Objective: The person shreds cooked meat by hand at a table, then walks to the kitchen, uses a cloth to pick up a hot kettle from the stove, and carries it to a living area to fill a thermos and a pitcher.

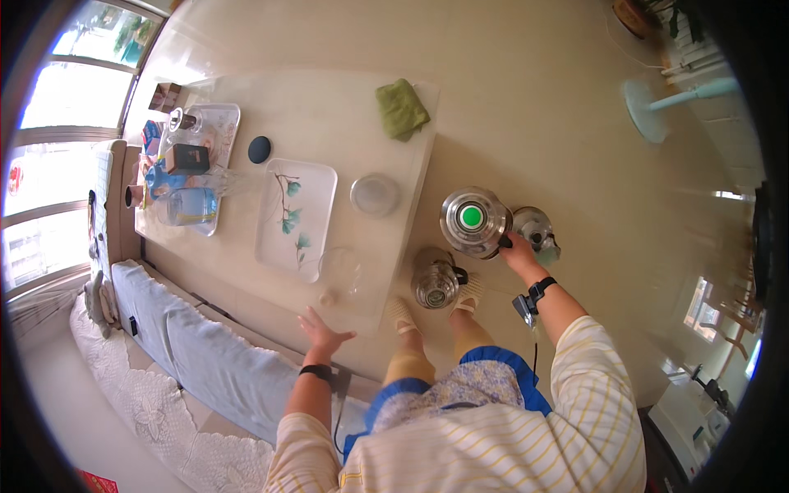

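Observation:
A shiny metal vacuum flask [459,240] with a green disc on its top is in front of me, and my right hand [519,251] grips its black handle. Two more metal flasks are beside it: one [434,280] near my feet, the other [535,228] partly hidden behind my right hand and the held flask. My left hand [323,333] is empty, its fingers spread over the near edge of the pale table [370,289]. Close to those fingers are a small cork-coloured stopper [327,297] and a faint clear vessel [341,268]. A round translucent container [374,195] sits farther along the table.
A white tray with a painted flower branch [268,234] lies mid-table. Behind it, another tray [232,126] bears a blue-tinted jug [191,206] and a dark box [190,159]. A green cloth [402,110] lies at the far corner. A covered sofa [203,345] runs along the left.

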Motion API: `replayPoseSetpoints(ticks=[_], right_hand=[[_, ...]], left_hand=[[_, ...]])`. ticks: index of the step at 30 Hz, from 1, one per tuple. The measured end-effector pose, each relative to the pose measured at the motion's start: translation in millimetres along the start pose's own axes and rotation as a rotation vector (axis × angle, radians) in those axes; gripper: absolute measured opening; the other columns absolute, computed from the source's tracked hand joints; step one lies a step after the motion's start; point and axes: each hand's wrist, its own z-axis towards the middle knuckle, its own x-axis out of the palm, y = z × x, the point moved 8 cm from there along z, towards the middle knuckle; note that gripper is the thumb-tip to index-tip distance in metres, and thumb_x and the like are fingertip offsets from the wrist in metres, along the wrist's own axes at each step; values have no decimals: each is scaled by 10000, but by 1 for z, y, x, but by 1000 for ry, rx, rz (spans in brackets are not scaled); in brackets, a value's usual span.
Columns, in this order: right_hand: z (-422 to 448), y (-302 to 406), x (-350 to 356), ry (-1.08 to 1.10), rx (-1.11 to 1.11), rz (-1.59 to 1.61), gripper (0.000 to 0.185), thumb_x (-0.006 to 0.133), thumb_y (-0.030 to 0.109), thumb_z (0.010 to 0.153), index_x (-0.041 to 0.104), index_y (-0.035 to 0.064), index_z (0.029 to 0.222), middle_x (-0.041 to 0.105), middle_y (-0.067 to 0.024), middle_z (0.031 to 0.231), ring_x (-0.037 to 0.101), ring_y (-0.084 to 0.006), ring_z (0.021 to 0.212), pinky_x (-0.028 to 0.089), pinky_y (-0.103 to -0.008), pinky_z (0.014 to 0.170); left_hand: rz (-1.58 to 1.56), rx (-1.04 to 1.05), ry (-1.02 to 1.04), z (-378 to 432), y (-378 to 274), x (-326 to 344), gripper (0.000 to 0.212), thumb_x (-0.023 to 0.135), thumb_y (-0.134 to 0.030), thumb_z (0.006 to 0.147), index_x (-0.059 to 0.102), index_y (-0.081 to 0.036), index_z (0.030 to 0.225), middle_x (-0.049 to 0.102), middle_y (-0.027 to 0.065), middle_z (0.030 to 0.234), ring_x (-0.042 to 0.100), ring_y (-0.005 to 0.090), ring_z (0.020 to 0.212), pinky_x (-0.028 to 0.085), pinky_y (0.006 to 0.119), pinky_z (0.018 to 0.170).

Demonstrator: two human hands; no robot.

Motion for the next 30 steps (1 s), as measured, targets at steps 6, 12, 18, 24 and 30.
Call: replayPoseSetpoints(ticks=[6, 12, 18, 24, 30], right_hand=[[75, -50, 56, -84, -149, 55, 385, 620, 114, 738, 568, 40, 1113, 614, -216, 969, 592, -371, 908, 461, -406, 752], [107, -34, 81, 44, -168, 206, 386, 627, 93, 757, 560, 39, 1133, 620, -191, 962, 600, -297, 888, 456, -357, 761], [136, -50, 100, 91, -163, 264, 390, 620, 68, 762, 554, 27, 1144, 622, -137, 987, 579, -229, 913, 445, -335, 805], [142, -52, 113, 133, -152, 291, 346, 615, 64, 776, 557, 26, 1115, 610, -118, 954, 555, -200, 903, 431, -313, 815], [155, -73, 118, 123, -105, 286, 315, 616, 45, 759, 591, 33, 1073, 631, -125, 927, 589, -226, 874, 444, -324, 820]], left_hand=[[122, -67, 8, 4, -19, 37, 1542, 854, -558, 407, -200, -14, 1392, -216, 301, 1429, -156, 410, 1358, 52, 540, 1092], [153, -161, 69, 9, -17, 39, 1595, 852, -567, 403, -299, 60, 1313, -352, 269, 1381, -254, 377, 1334, 65, 530, 1089], [141, -175, 207, 3, -22, 38, 1516, 816, -591, 480, -205, 202, 1273, -346, 350, 1336, -306, 464, 1271, 57, 549, 1080], [136, -104, 158, 0, -24, 37, 1477, 799, -602, 503, -146, 226, 1280, -337, 371, 1327, -290, 480, 1272, 90, 543, 1080], [222, -108, 178, 4, -20, 44, 1494, 810, -603, 468, -124, 220, 1293, -315, 383, 1332, -277, 485, 1276, 107, 534, 1082]])
